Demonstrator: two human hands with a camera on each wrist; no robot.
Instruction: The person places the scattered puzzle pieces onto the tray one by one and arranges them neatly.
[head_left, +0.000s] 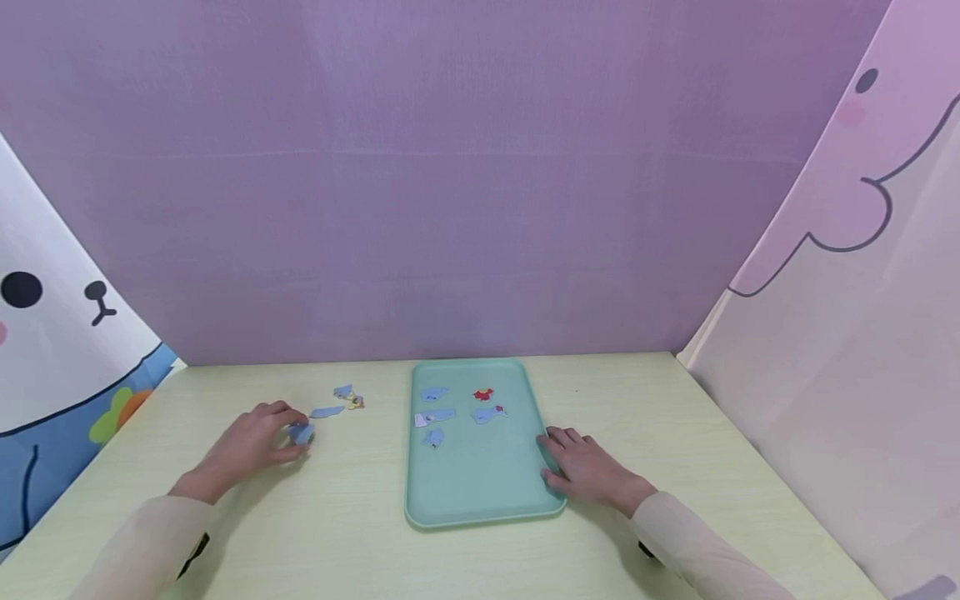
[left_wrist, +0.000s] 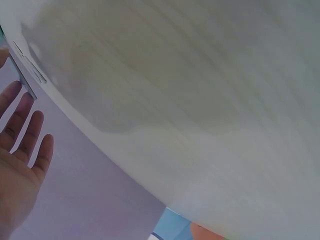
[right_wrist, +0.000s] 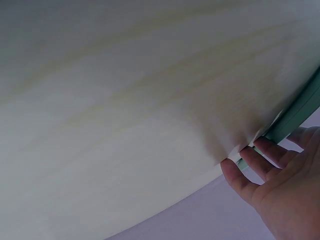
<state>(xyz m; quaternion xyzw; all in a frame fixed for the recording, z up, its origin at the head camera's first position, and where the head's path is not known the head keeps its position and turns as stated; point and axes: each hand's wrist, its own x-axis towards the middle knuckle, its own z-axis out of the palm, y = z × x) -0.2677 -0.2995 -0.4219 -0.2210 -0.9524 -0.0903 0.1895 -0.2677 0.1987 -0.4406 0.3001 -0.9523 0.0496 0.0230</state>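
Note:
My left hand pinches a small flat blue cut-out piece between thumb and fingers, low over the left part of the table. The left wrist view catches the piece edge-on at the fingertips of that hand. Just beyond it lie a long blue piece and a small cluster of pieces, partly yellow. My right hand rests at the right rim of a mint-green tray, fingers spread and touching the edge. In the right wrist view its fingers meet the tray's side.
Several flat pieces lie in the tray's far half, among them a red one and a blue one. A purple panel stands along the table's back edge. Printed cloths hang at both sides.

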